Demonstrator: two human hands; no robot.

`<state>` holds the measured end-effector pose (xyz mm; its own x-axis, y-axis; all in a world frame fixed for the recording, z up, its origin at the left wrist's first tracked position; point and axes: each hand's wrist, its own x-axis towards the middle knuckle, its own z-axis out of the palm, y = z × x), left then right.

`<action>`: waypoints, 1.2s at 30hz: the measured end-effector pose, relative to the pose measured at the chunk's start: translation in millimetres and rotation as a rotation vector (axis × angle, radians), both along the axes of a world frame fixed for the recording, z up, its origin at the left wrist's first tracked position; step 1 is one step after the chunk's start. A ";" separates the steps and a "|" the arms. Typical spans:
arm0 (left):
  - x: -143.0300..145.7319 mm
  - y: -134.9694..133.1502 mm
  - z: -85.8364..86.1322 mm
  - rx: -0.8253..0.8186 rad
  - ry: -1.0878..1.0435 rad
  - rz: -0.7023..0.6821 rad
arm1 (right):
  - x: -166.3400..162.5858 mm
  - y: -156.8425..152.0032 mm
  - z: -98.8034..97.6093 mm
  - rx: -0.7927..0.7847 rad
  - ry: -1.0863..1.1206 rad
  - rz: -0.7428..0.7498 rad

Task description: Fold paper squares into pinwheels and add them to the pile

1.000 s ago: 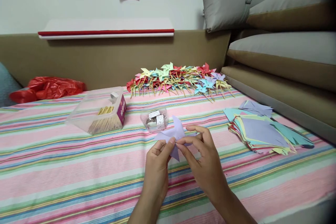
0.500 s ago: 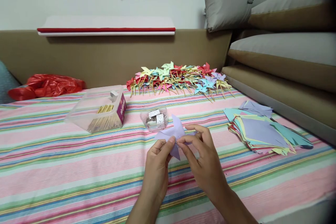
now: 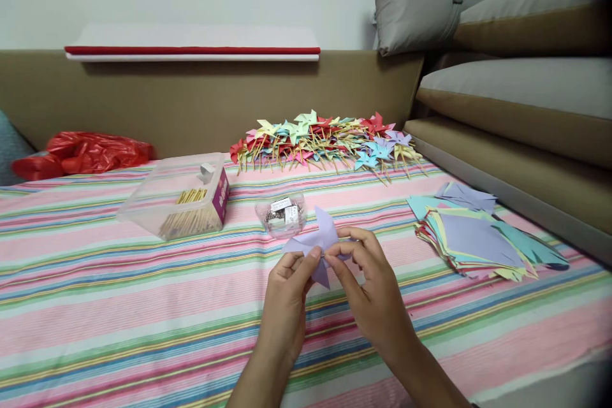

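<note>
Lilac paper pinwheel point(image 3: 319, 241) pinched at its centre by both hands, low over a striped cloth point(image 3: 119, 306).

Head view: the left hand point(image 3: 284, 306) and right hand point(image 3: 375, 293) meet at the pinwheel's middle, with the thumb and forefinger of each pressed together on the folded tips and the other fingers loosely curled. Its blades are thin, matte and sharply pointed. If the pinch slackens, the bent tips will likely spring flat; a hard squeeze could crease or tear the soft sheet. Just beyond the pinwheel sits a small clear tub point(image 3: 285, 215) of glinting metal bits, close enough to be knocked over. Beyond it to the left lies a clear plastic box point(image 3: 179, 201) of thin sticks, far beyond it a spiky heap of coloured pinwheels point(image 3: 325, 140), and to its right a fanned stack of paper squares point(image 3: 478, 239).
</note>
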<state>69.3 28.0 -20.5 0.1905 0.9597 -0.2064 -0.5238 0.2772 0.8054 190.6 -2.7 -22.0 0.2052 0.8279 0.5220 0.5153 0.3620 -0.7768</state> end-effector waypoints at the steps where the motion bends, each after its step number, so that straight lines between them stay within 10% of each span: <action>1: 0.0 0.1 0.7 0.002 0.004 -0.003 | -0.1 -0.2 0.6 -0.010 0.008 0.002; 36: -4.1 -4.0 7.6 0.419 0.423 0.061 | -0.5 -2.2 3.4 -0.148 0.206 -0.029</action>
<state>65.2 24.0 -12.9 0.1166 0.9824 0.1462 -0.1392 -0.1296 0.9818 190.2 -4.9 -18.6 0.3196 0.8844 0.3402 0.3494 0.2237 -0.9099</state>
